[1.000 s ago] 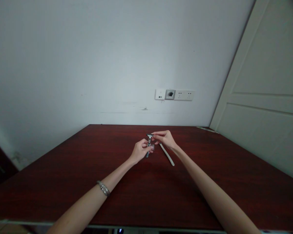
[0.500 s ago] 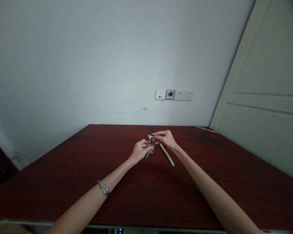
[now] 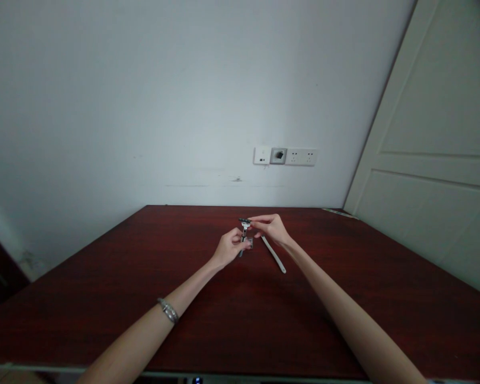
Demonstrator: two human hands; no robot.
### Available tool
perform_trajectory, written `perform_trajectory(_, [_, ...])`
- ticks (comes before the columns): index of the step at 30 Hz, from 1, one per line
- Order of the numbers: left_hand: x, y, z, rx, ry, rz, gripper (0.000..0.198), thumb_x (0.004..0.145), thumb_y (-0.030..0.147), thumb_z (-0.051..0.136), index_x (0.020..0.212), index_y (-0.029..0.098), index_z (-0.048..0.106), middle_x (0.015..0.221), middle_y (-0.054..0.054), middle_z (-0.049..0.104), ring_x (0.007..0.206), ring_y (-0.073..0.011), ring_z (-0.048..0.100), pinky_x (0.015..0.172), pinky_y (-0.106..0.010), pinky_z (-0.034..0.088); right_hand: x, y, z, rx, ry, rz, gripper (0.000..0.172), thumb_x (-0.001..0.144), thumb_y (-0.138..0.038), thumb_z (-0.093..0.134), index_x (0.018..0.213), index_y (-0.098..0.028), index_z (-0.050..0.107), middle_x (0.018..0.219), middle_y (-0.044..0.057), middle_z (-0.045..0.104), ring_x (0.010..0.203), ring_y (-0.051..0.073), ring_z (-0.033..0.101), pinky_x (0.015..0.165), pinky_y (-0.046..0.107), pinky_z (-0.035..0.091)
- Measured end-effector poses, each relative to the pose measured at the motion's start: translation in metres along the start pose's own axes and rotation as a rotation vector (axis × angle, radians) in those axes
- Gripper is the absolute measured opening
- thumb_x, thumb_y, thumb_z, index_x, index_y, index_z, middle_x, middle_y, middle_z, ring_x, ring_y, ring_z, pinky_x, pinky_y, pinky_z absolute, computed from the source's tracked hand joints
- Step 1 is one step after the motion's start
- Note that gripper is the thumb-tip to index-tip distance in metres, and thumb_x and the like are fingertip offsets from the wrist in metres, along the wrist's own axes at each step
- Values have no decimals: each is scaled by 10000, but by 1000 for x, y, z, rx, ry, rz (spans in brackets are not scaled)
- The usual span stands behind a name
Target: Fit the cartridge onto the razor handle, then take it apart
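Left hand [image 3: 227, 249] pinches the handle of a razor [image 3: 244, 226], held nearly upright, head uppermost. Just right of the razor's handle shows a small clear piece [image 3: 250, 242]. Right of the razor, the right hand [image 3: 275, 229] pinches one end of its head, and a slim white strip [image 3: 273, 255] lies aslant on the table [image 3: 184, 229].

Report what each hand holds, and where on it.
Left hand: razor, by its handle. Right hand: fingertips at the right end of the razor's head; firm pinch can't be confirmed. Small clear piece beside left thumb: hold unclear.
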State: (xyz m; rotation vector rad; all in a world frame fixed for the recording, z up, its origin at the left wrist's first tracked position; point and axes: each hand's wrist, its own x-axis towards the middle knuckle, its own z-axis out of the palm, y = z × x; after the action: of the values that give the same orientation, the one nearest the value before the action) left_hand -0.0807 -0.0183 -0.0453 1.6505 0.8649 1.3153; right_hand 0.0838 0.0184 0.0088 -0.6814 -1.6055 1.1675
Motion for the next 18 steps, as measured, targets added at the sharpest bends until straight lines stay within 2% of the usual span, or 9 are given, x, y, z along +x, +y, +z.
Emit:
perform_trajectory(6, [-2,4,1,-11,-1,15,253,683,288,675,798,137,507,782,-75,676,722,-182,652,656,-277,483,0,1,-3,3,-11,5,335,599,-317,706,857,-103,709,736,92,700,683,209,654,450,235,533])
perform_trajectory(12, [-6,7,2,-4,-4,-5,256,700,300,658,824,131,510,739,-66,667,639,-168,649,615,-277,486,0,2,-6,29,-29,-6,347,614,-324,701,889,-112,705,756,93,700,698,201,648,460,238,538])
perform_trajectory(18, [-8,10,6,-6,43,-10,245,712,296,646,810,136,488,757,-63,663,629,-164,651,618,-283,499,-1,3,-5,68,-62,4,346,630,-332,700,895,-108,701,751,97,698,694,194,645,454,237,536])
